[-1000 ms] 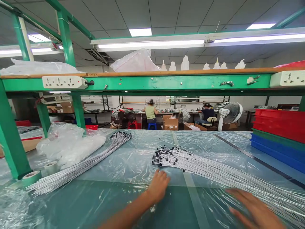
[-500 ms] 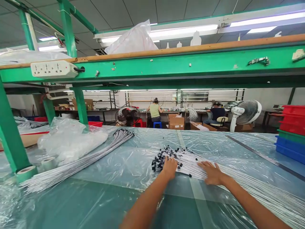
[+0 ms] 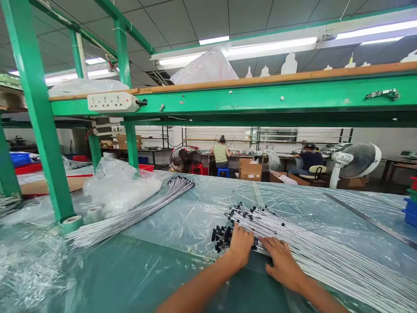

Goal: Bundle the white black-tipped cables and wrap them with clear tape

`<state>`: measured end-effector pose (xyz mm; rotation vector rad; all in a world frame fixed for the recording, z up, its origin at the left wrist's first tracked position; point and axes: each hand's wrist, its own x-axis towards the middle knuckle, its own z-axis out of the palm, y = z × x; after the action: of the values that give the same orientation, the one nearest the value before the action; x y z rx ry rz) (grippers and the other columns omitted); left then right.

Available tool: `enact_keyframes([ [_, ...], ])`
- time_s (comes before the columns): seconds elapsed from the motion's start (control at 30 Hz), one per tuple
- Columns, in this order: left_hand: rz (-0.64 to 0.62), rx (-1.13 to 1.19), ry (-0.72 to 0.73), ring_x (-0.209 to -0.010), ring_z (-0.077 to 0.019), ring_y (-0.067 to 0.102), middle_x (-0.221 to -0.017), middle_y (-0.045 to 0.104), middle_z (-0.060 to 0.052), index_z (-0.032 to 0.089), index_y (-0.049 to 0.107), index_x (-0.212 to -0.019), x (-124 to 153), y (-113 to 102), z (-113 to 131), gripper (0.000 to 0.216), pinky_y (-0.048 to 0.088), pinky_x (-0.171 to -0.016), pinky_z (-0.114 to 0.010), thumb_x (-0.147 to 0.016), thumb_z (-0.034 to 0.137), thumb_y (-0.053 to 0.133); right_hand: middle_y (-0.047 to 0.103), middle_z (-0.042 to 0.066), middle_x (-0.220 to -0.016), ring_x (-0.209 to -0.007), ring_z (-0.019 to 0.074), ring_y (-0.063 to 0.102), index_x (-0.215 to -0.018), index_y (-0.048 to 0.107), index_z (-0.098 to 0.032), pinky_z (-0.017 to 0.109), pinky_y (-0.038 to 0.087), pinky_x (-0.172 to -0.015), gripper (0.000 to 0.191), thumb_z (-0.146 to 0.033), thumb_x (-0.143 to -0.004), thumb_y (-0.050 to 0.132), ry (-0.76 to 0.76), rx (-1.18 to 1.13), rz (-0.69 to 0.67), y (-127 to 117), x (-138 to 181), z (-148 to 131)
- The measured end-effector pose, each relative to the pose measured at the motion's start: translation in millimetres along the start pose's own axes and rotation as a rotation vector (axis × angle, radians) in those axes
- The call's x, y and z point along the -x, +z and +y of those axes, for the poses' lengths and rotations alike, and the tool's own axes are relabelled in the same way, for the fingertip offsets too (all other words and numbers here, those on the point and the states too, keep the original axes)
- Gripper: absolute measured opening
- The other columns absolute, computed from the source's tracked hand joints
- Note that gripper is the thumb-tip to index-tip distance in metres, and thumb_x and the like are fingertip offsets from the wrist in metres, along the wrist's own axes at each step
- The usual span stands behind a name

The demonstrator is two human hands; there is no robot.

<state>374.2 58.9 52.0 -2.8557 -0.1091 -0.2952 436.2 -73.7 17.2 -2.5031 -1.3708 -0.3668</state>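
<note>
A large bundle of thin white cables with black connectors on its left ends lies across the right of the table. My left hand is closed around some of these cables just behind a cluster of black connectors, which sits a little apart on the near side. My right hand rests on the cables just right of it, palm down, fingers stretched out. A second bundle of white cables, its black ends pointing away, lies apart on the left.
Plastic sheeting covers the table. On the left are a clear plastic bag, tape rolls and a green post. A green shelf beam crosses above. Blue bins stand at right; two people sit beyond the table.
My left hand has drawn a cluster of connector ends toward me, apart from the others. My right hand has come closer to my left. The view has turned left.
</note>
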Motion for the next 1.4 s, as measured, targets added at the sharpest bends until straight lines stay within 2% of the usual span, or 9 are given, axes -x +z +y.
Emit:
enact_keyframes([
  [0.2,0.106,-0.020,0.001,-0.096,-0.0264,0.051,-0.092,0.062,-0.017,0.005,0.056,-0.097,27,-40,12,0.025,0.023,-0.093,-0.043,-0.075,0.011,0.045,0.059,0.009,-0.105,-0.101,0.0247,0.049,-0.108,0.051,-0.018,0.045,0.023,-0.093,0.046,-0.006,-0.065,0.041,0.018,-0.192,0.213,2,-1,-11],
  [0.37,0.245,0.230,0.311,-0.096,-0.0279,0.051,-0.100,0.060,-0.015,0.012,0.057,-0.099,81,-17,22,0.027,0.033,-0.086,-0.044,-0.076,0.020,0.045,0.064,0.011,-0.089,-0.088,0.0250,0.054,-0.093,0.057,-0.015,0.041,0.031,-0.087,0.031,-0.010,-0.068,0.040,0.015,-0.369,0.124,-3,-6,-8],
  [0.5,0.066,0.978,-0.096,-0.077,-0.0231,0.056,-0.081,0.062,-0.008,0.019,0.062,-0.082,103,1,21,0.021,0.042,-0.070,-0.035,-0.066,0.033,0.058,0.065,0.007,-0.079,-0.077,0.0240,0.056,-0.099,0.055,-0.014,0.035,0.042,-0.069,0.032,-0.032,-0.078,0.039,-0.001,-0.562,0.064,-23,-22,4],
  [0.63,0.203,1.677,-0.580,-0.097,-0.0249,0.049,-0.103,0.054,-0.012,0.014,0.050,-0.108,78,-14,17,0.066,0.042,-0.074,-0.030,-0.049,0.033,0.072,0.064,0.004,-0.087,-0.083,0.0208,0.057,-0.099,0.055,-0.014,0.028,0.045,-0.070,0.035,-0.039,-0.079,0.042,-0.105,-0.751,-0.040,-47,-33,5],
  [0.7,0.299,1.869,-0.612,-0.104,-0.0265,0.045,-0.107,0.052,-0.013,0.014,0.050,-0.107,59,-28,16,0.074,0.041,-0.077,-0.030,-0.040,0.031,0.076,0.065,0.003,-0.081,-0.077,0.0204,0.059,-0.091,0.059,-0.013,0.028,0.046,-0.065,0.034,-0.040,-0.076,0.046,-0.137,-0.794,-0.099,-53,-31,-3],
  [0.83,0.427,2.100,-0.550,-0.086,-0.0238,0.055,-0.084,0.063,-0.009,0.015,0.061,-0.073,29,-47,22,0.040,0.040,-0.076,-0.032,-0.041,0.033,0.076,0.065,0.001,-0.085,-0.081,0.0192,0.058,-0.089,0.060,-0.016,0.025,0.045,-0.068,0.027,-0.034,-0.070,0.054,-0.125,-0.758,-0.074,-55,-20,-23],
  [1.1,0.603,2.262,-0.487,-0.075,-0.0204,0.059,-0.054,0.058,-0.002,0.019,0.042,-0.049,6,-84,37,0.039,0.038,-0.079,-0.035,-0.062,0.053,0.056,0.062,0.001,-0.066,-0.059,0.0191,0.055,-0.088,0.055,-0.022,0.024,0.033,-0.052,0.021,-0.030,-0.071,0.044,0.266,-0.364,0.248,-47,8,-5],
  [1.27,0.552,2.116,-0.257,-0.105,-0.0229,0.050,-0.110,0.058,-0.011,0.018,0.053,-0.104,14,-90,39,0.046,0.036,-0.090,-0.035,-0.066,0.044,0.059,0.056,-0.001,-0.053,-0.051,0.0164,0.051,-0.066,0.055,-0.022,0.023,0.031,-0.049,0.023,-0.036,-0.076,0.041,0.165,-0.264,0.307,-86,6,16],
  [1.4,0.275,1.440,-0.097,-0.127,-0.0249,0.021,-0.137,0.030,-0.011,0.022,0.036,-0.126,31,-46,43,0.067,0.014,-0.103,-0.042,-0.069,0.051,0.053,0.052,0.000,-0.052,-0.050,0.0147,0.046,-0.069,0.054,-0.018,0.022,0.030,-0.048,0.036,-0.043,-0.082,0.032,0.119,-0.187,0.448,-132,-17,25],
])
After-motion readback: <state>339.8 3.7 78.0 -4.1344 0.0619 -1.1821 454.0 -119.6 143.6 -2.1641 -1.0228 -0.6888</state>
